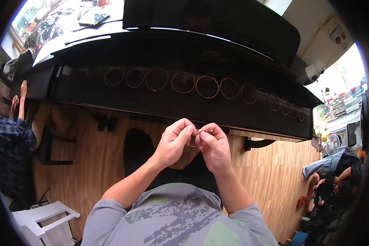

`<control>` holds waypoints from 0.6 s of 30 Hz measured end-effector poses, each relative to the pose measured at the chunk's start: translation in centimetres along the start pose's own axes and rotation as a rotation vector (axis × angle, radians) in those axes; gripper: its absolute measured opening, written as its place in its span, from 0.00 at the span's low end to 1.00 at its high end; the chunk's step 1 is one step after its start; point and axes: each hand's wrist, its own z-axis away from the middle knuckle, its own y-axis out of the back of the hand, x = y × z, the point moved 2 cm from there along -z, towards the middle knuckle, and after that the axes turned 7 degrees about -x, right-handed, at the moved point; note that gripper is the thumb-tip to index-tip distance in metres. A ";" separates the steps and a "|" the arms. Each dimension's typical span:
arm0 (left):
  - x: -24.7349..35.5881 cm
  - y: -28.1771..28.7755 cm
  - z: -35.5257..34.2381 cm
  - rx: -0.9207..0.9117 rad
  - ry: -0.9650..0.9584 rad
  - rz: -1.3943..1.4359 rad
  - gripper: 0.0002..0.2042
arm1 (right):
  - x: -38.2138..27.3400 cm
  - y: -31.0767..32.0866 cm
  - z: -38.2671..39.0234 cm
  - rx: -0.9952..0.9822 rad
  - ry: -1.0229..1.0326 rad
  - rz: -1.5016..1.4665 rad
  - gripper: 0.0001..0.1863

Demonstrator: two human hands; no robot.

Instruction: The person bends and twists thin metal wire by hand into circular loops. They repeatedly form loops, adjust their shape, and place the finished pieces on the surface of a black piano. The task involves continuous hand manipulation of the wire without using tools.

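Wire rings (208, 98) on black piano (254, 117)

A long, glossy black piano (151, 101) formed the surface. Round, copper-toned and greyish wire coils (208, 98) lay along it in a row.

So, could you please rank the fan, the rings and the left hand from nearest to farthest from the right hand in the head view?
1. Left hand: immediately left of the right hand.
2. Rings: in a row ahead.
3. Fan: far off to the right.
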 end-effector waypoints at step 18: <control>0.0 -0.5 -1.1 0.086 0.023 0.287 0.07 | -0.5 0.0 -0.5 -0.046 -0.012 -0.079 0.09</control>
